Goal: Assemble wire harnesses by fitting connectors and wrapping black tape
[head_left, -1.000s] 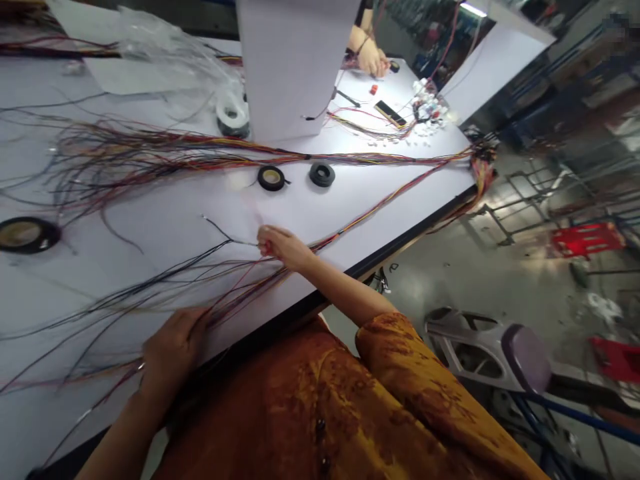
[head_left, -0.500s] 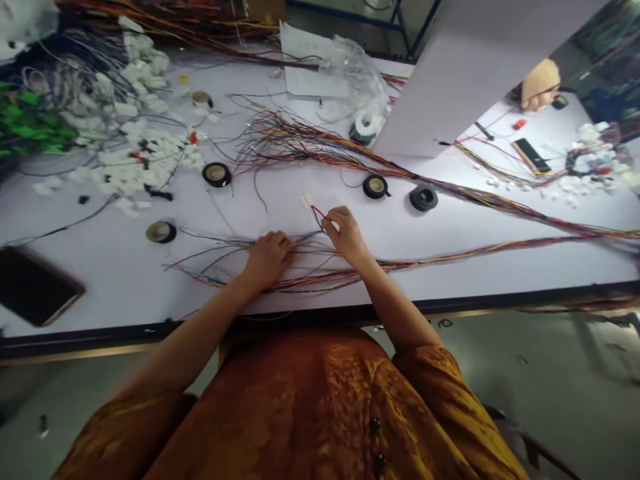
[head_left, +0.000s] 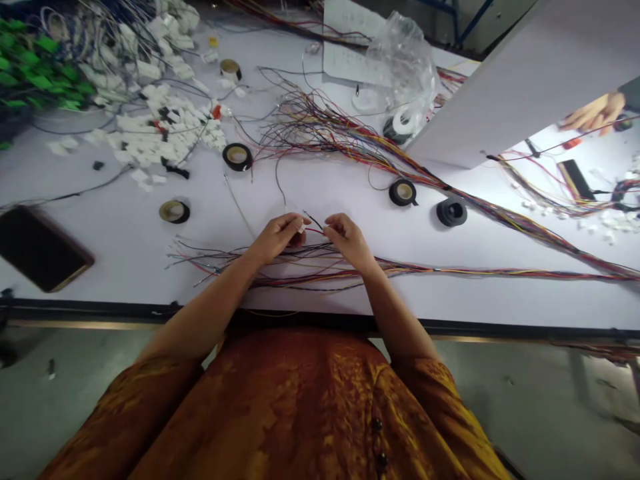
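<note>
**Two bare hands meet over loose wires, a small white connector between them**

On the left of the white table (head_left: 125, 267) lies a dark smartphone (head_left: 47, 248), with a heap of white connector housings (head_left: 150, 143) beyond it. Nearer the middle, the left hand (head_left: 280, 237) has just risen from the wires it lay flat on half a second ago. It now pinches a small white connector (head_left: 301, 228) (partly hidden by the fingers), thumb and fingertips closed. This appears to make the wiring a two-handed job, focused on the connector end.

From the connector, a short red wire (head_left: 314, 231) runs right. A black wire (head_left: 313, 219) slants above it, its tip seemingly free. Both reach the right hand (head_left: 350, 243), whose thumb and forefinger are closed on the red wire; whether they also grip the black one cannot be told. Below both hands, a multicoloured wire bundle (head_left: 410, 268) stretches right. At far right, beyond a pale upright panel (head_left: 520, 80), is a co-worker's hand (head_left: 595, 113).
</note>
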Available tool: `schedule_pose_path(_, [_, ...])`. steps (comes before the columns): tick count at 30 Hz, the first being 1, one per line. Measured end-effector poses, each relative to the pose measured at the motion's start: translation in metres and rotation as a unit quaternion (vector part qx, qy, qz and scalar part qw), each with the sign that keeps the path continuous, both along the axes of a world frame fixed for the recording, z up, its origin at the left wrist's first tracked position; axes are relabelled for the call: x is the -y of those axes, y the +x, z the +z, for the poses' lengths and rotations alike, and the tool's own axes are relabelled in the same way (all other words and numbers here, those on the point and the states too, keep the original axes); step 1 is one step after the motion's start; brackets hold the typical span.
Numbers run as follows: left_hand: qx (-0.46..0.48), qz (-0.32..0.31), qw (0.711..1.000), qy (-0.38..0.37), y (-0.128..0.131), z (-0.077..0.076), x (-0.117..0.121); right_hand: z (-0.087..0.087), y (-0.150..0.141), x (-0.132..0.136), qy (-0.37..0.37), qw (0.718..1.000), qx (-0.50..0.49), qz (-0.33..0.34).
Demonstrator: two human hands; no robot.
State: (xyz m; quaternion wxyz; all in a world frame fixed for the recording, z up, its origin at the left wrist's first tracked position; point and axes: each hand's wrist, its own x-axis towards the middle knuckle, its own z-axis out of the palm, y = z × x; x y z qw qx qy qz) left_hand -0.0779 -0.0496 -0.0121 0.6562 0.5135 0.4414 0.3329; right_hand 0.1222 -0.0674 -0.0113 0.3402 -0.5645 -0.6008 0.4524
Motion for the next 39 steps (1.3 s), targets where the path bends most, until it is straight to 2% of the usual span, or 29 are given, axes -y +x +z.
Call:
schedule_pose_path(5, [-0.023, 0.011, 0.999, 0.021, -0.006, 0.004, 0.006, 0.009, 0.000, -0.026, -0.072, 0.993, -0.050, 0.085])
schedule_pose_path(9, [0.034, 0.028, 0.999, -0.022, -0.007, 0.002, 0.008, 0.009, 0.000, -0.037, -0.099, 0.979, -0.150, 0.097])
schedule_pose_path(11, [0.041, 0.051, 0.998, -0.024, -0.007, -0.002, 0.008, 0.010, 0.002, -0.039, -0.105, 0.976, -0.161, 0.099])
schedule_pose_path(13, [0.053, 0.064, 0.996, -0.021, -0.006, -0.007, 0.008, 0.013, 0.003, -0.038, -0.089, 0.982, -0.126, 0.109])
schedule_pose_path(18, [0.127, 0.085, 0.987, -0.056, -0.003, -0.016, 0.010, 0.021, 0.009, -0.032, 0.019, 0.987, 0.008, 0.161])
schedule_pose_path(25, [0.138, 0.077, 0.985, -0.076, -0.002, -0.014, 0.009, 0.022, 0.016, -0.029, 0.028, 0.981, 0.026, 0.191])
schedule_pose_path(30, [0.072, 0.033, 0.996, -0.047, -0.006, -0.008, 0.008, 0.021, 0.010, -0.023, 0.090, 0.976, 0.051, 0.192])
schedule_pose_path(34, [0.034, -0.001, 0.998, -0.045, -0.004, -0.004, 0.011, 0.011, -0.001, -0.013, 0.117, 0.971, 0.065, 0.199])
schedule_pose_path(39, [0.053, 0.023, 0.996, -0.064, 0.004, 0.000, 0.014, 0.000, -0.010, -0.006, 0.132, 0.979, 0.060, 0.146])
